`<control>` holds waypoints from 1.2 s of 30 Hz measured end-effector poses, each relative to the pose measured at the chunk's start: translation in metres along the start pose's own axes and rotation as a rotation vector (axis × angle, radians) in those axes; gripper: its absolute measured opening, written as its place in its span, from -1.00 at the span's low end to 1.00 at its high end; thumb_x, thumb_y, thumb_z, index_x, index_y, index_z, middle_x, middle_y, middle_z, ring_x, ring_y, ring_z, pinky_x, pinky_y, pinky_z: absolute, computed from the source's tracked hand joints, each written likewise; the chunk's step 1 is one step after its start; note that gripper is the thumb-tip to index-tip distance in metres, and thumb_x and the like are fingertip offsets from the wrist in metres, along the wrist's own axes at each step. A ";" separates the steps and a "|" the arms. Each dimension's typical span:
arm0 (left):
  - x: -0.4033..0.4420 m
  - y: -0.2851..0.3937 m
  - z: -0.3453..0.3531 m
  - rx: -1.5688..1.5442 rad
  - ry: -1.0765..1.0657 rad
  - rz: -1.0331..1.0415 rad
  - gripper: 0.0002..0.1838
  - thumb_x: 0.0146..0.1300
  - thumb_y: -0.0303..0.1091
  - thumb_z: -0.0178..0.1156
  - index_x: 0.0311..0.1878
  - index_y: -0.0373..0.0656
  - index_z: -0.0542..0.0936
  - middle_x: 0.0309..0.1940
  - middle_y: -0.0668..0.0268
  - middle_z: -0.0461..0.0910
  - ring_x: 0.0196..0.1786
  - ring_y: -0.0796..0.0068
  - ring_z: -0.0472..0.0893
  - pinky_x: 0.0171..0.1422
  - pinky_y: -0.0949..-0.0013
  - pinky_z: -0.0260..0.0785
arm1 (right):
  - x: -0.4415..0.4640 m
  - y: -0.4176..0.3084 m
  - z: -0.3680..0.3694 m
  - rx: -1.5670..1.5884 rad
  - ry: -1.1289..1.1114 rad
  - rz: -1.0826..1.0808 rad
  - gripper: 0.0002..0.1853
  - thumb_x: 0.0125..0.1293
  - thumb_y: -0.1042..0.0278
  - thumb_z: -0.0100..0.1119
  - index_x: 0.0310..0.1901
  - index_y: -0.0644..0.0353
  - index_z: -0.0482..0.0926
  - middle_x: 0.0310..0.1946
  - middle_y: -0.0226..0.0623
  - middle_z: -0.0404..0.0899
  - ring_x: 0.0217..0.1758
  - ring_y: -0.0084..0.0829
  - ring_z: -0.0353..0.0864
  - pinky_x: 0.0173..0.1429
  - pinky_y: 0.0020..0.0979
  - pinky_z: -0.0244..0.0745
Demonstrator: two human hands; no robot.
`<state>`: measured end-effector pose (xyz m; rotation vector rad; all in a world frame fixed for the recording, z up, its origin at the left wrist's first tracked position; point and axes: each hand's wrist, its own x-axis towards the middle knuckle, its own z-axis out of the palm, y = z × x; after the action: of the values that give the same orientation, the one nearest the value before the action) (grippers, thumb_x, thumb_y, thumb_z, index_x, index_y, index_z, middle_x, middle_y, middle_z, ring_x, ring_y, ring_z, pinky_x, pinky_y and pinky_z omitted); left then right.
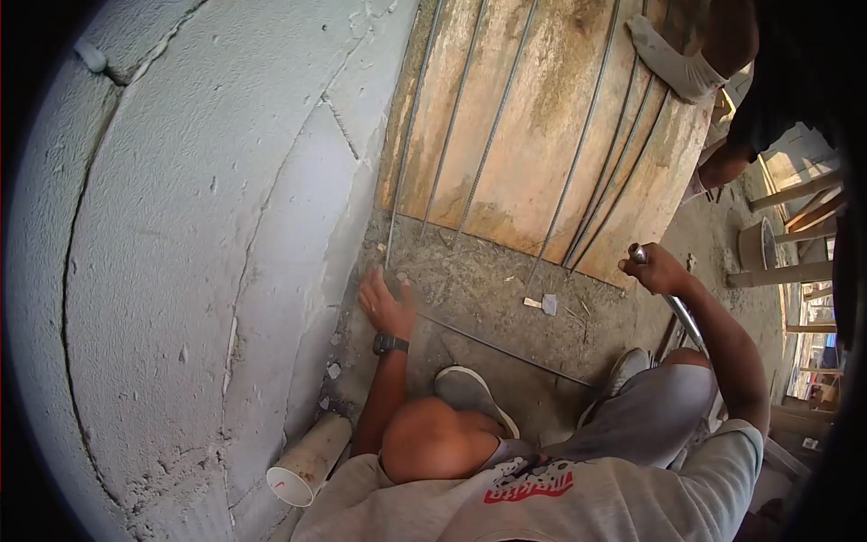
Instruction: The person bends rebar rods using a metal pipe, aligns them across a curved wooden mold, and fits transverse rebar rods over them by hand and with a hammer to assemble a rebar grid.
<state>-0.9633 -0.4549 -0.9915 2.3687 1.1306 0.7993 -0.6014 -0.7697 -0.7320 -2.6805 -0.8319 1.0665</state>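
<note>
dusty ground [470,287] beside a pale wall [208,199], one thin rod [506,350] below the wooden board [533,172].
the rod's upper end is lost at the left hand [388,307], thumb and fingers spread; contact i can't tell. right of the board's lower corner, the right hand [657,270] closes round a metal tube [688,323], partly hidden by the forearm. bare ground separates board and rod.

Between the lower edge of the wooden board [551,135] and the thin rod [506,350] on the floor [470,294], a hand could pass low. The wall [190,226] closes the left side, and the long bars [492,131] block passing across the board.
</note>
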 end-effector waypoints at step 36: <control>-0.055 0.118 0.018 0.243 -0.752 0.626 -0.57 0.37 0.12 0.27 -0.12 -0.11 0.60 -0.18 0.12 0.65 0.02 0.04 0.64 0.17 0.03 0.46 | -0.047 0.211 0.287 -0.250 0.230 -0.495 -0.80 0.32 0.32 0.13 -0.09 0.19 0.55 -0.13 -0.11 0.65 -0.15 -0.06 0.76 -0.17 -0.10 0.68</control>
<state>-0.9131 -0.5708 -0.9562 2.8639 0.1795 -0.1231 -0.7281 -0.9924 -0.9833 -2.4977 -1.5507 0.5595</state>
